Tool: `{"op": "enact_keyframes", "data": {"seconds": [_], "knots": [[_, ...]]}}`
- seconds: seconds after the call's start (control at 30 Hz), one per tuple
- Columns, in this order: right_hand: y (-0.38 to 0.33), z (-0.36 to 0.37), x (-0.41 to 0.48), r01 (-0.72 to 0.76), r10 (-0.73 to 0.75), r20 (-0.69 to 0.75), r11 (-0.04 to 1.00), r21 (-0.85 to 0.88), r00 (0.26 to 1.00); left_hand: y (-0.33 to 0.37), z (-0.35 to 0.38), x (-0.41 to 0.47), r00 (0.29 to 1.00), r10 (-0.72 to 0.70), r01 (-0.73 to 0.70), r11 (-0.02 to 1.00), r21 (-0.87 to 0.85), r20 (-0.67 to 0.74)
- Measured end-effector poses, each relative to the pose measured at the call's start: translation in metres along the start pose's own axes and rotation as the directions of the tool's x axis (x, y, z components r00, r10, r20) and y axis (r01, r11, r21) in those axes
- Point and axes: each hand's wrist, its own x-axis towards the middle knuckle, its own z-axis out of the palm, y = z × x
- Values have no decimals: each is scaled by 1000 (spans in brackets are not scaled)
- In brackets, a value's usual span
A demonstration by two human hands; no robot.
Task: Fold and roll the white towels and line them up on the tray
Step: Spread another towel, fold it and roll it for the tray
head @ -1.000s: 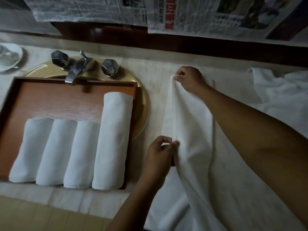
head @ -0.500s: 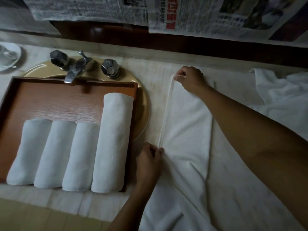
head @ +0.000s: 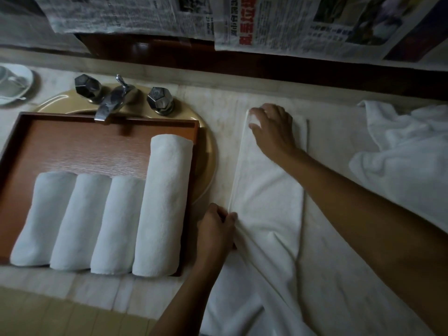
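- Left hand (head: 215,229) pinches the towel (head: 266,190) fold edge at 6 o'clock.
- Right hand (head: 274,128) lies flat, fingers spread, pressing the 12 o'clock corner.
- Pull the edge taut and square the hems before rolling.

Matt cloth towels (head: 116,221), wood tray (head: 72,146), glossy metal tap (head: 114,100).

One head-worn view looks steeply down and forward, close over the counter (head: 225,112): tray (head: 72,116) left of the left hand (head: 215,229), newspapers (head: 278,23) beyond the right hand (head: 274,132)
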Motion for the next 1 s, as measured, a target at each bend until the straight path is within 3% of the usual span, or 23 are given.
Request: {"op": "enact_keyframes", "data": {"seconds": [0.07, 0.17, 0.27, 0.37, 0.53, 0.9, 1.0], "knots": [[-14, -7, -43, 53, -55, 86, 998, 22, 995, 0, -1, 0, 1000, -1, 1, 1000, -5, 2], [-23, -2, -97, 108, -72, 299, 989, -104, 952, -1, 1, -2, 1000, 1, -1, 1000, -9, -2], [-17, 0, -96, 130, -82, 315, 982, -135, 946, -7, 3, -8, 998, -25, 26, 1000, -16, 62], [-16, -1, -91, 157, -99, 333, 976, -153, 938, -13, 1, -24, 957, -162, 216, 951, -221, 240], [-16, -3, -93, 148, -94, 328, 979, -143, 940, -30, -6, -28, 996, -95, 95, 995, -18, 0], [-18, -7, -83, 125, -61, 384, 982, -145, 921, -32, 2, -20, 998, -56, 56, 998, 4, -34], [-32, -17, -101, 96, -56, 303, 988, -119, 951, -29, 2, -20, 998, -49, 50, 999, 6, -41]]}}
